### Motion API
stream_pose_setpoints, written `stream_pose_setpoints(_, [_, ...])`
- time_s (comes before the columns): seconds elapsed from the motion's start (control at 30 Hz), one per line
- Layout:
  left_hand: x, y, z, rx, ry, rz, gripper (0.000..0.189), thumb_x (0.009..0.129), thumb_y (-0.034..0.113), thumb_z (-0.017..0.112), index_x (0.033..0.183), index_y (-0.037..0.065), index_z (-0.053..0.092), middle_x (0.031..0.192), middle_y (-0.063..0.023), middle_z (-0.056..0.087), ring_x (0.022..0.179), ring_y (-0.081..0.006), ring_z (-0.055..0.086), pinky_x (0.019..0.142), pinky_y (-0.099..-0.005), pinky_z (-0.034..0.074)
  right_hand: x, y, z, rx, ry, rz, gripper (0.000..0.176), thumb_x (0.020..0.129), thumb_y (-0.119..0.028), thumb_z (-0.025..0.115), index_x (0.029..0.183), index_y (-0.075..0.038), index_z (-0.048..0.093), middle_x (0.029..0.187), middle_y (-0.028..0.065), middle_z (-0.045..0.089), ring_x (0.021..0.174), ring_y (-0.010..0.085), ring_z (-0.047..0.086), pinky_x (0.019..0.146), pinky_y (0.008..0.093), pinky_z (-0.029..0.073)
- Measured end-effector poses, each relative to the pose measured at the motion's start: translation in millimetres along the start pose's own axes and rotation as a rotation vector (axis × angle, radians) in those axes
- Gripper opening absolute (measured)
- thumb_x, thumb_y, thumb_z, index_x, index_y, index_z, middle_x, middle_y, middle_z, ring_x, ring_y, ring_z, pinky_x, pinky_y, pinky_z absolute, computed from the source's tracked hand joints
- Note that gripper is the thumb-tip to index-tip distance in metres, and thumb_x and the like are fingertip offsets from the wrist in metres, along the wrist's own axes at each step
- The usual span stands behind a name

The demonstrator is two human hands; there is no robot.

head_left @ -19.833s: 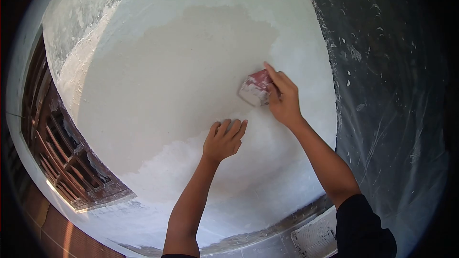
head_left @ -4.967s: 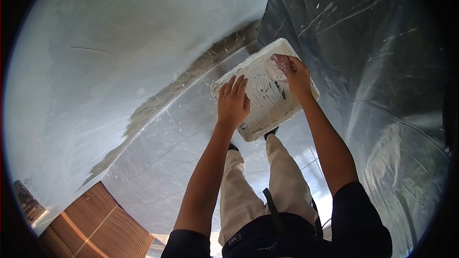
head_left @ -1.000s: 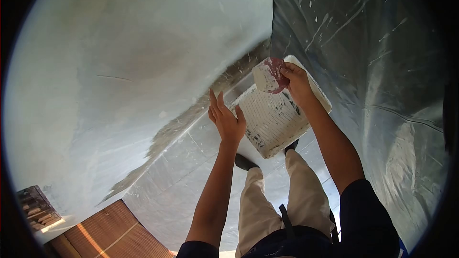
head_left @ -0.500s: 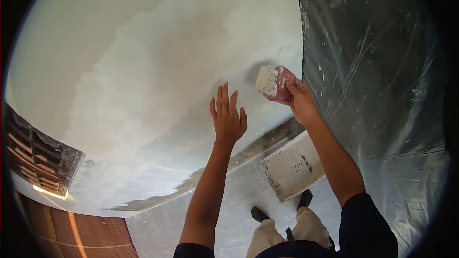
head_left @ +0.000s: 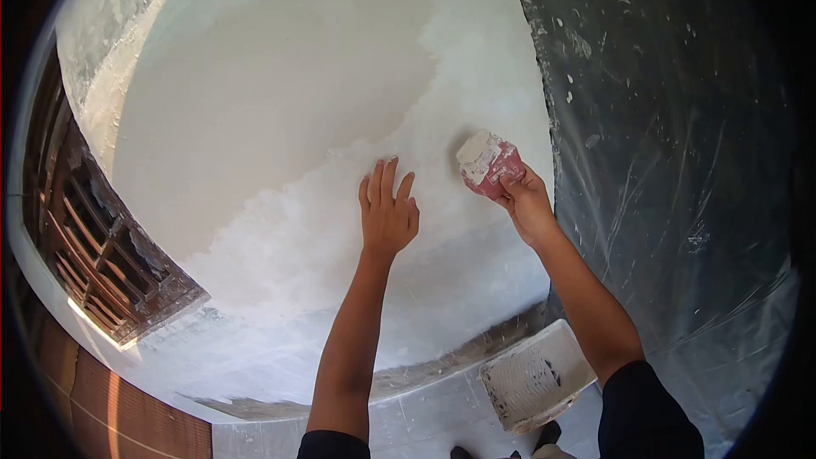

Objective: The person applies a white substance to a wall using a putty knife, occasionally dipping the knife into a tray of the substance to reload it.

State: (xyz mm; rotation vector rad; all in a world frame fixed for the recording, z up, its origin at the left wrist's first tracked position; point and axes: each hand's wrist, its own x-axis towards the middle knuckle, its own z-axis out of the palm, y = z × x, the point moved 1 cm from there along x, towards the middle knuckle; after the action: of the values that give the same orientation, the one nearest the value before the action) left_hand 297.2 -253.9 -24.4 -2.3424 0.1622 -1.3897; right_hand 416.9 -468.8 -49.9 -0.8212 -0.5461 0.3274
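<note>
My right hand (head_left: 527,206) grips a red putty scraper (head_left: 503,177) by its near edge, thumb on top. Whitish putty coats the scraper's far end, which is close to the wall (head_left: 459,76); whether it touches cannot be made out. To its left, my left hand (head_left: 389,219) is stretched out with fingers apart and nothing in it. Its fingertips are at or just off the wall's surface. A wide darker, damp-looking patch (head_left: 280,110) spreads over the wall, with paler, whiter areas around it.
Below my right forearm, a smeared paint tray (head_left: 520,384) rests on the sheet-covered floor (head_left: 425,412). Dark, splashed plastic sheeting (head_left: 663,161) hangs along the right. At left is a wooden window grille (head_left: 102,246), with a brown slatted panel (head_left: 140,408) below it.
My view has tilted upward, so more wall and window show and the tray sits lower. The scraper has turned slightly in my right hand. My left hand remains spread.
</note>
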Motion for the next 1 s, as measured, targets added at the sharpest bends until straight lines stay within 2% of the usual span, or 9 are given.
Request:
stream_pose_setpoints(0.27, [57, -25, -1, 0.052, 0.083, 0.079, 0.045, 0.084, 0.014, 0.058, 0.128, 0.009, 0.050, 0.143, -0.0169, 0.042, 0.137, -0.0365, 0.034, 0.108, -0.0546, 0.027, 34, -43, 37, -0.065, -0.024, -0.138, 0.031, 0.103, -0.010, 0.044, 0.131, 0.000, 0.053, 0.123, 0.0093, 0.062, 0.114, 0.0167, 0.059, 0.101, 0.0336, 0.046])
stream_pose_setpoints(0.37, [76, -18, 4, 0.044, 0.117, 0.106, 0.044, 0.082, 0.013, 0.058, 0.125, 0.009, 0.052, 0.141, -0.0166, 0.043, 0.135, -0.0360, 0.036, 0.107, -0.0542, 0.029, 49, -60, 47, -0.246, -0.005, -0.362, 0.032, 0.102, -0.010, 0.045, 0.130, 0.003, 0.055, 0.119, 0.0101, 0.065, 0.112, 0.0158, 0.060, 0.102, 0.0298, 0.043])
stream_pose_setpoints(0.47, [91, -11, 23, 0.020, 0.187, 0.162, 0.040, 0.079, 0.014, 0.059, 0.120, 0.012, 0.058, 0.137, -0.0130, 0.047, 0.132, -0.0324, 0.040, 0.105, -0.0513, 0.031, 64, -81, 51, -0.418, 0.026, -0.542, 0.032, 0.098, -0.001, 0.048, 0.129, 0.004, 0.057, 0.118, 0.0151, 0.067, 0.111, 0.0222, 0.064, 0.097, 0.0297, 0.045])
stream_pose_setpoints(0.53, [101, -8, 33, 0.035, 0.200, 0.205, 0.039, 0.077, 0.016, 0.060, 0.116, 0.017, 0.061, 0.136, -0.0074, 0.050, 0.131, -0.0284, 0.042, 0.103, -0.0478, 0.033, 75, -93, 51, -0.676, 0.008, -0.790, 0.037, 0.091, 0.007, 0.052, 0.128, 0.003, 0.058, 0.118, 0.0197, 0.067, 0.113, 0.0308, 0.064, 0.097, 0.0338, 0.047])
stream_pose_setpoints(0.57, [105, -7, 39, 0.046, 0.214, 0.208, 0.039, 0.077, 0.016, 0.060, 0.116, 0.017, 0.061, 0.136, -0.0074, 0.050, 0.131, -0.0284, 0.042, 0.103, -0.0478, 0.033, 83, -97, 50, -0.673, 0.002, -0.807, 0.037, 0.091, 0.007, 0.052, 0.128, 0.003, 0.058, 0.118, 0.0197, 0.067, 0.113, 0.0308, 0.064, 0.097, 0.0338, 0.047])
stream_pose_setpoints(0.63, [111, -7, 48, 0.102, 0.227, 0.265, 0.033, 0.081, 0.018, 0.057, 0.113, 0.017, 0.060, 0.129, -0.0080, 0.052, 0.126, -0.0283, 0.045, 0.100, -0.0473, 0.033, 98, -100, 49, -0.959, 0.016, -1.151, 0.052, 0.083, 0.016, 0.055, 0.132, -0.002, 0.057, 0.121, 0.0219, 0.064, 0.116, 0.0345, 0.061, 0.099, 0.0395, 0.049])
stream_pose_setpoints(0.67, [111, -8, 53, 0.148, 0.215, 0.261, 0.031, 0.081, 0.020, 0.058, 0.112, 0.018, 0.061, 0.128, -0.0062, 0.054, 0.125, -0.0270, 0.046, 0.098, -0.0458, 0.033, 107, -101, 49, -0.956, 0.015, -1.162, 0.052, 0.083, 0.016, 0.055, 0.132, -0.002, 0.057, 0.121, 0.0219, 0.064, 0.116, 0.0345, 0.061, 0.099, 0.0395, 0.049])
stream_pose_setpoints(0.73, [111, -7, 59, 0.160, 0.231, 0.263, 0.031, 0.081, 0.021, 0.058, 0.112, 0.018, 0.060, 0.127, -0.0063, 0.054, 0.125, -0.0271, 0.046, 0.098, -0.0460, 0.033, 121, -102, 49, -1.121, 0.033, -1.463, 0.051, 0.076, 0.013, 0.059, 0.125, -0.001, 0.061, 0.121, 0.0214, 0.064, 0.118, 0.0378, 0.059, 0.100, 0.0427, 0.050])
stream_pose_setpoints(1.0, [105, -6, 58, 0.135, 0.282, 0.223, 0.028, 0.082, 0.026, 0.060, 0.108, 0.017, 0.056, 0.125, -0.0054, 0.054, 0.120, -0.0252, 0.049, 0.096, -0.0436, 0.035, 158, -72, 42, -1.524, 0.073, -1.682, 0.046, 0.080, -0.003, 0.062, 0.125, 0.002, 0.060, 0.130, 0.0191, 0.059, 0.121, 0.0374, 0.057, 0.102, 0.0433, 0.049])
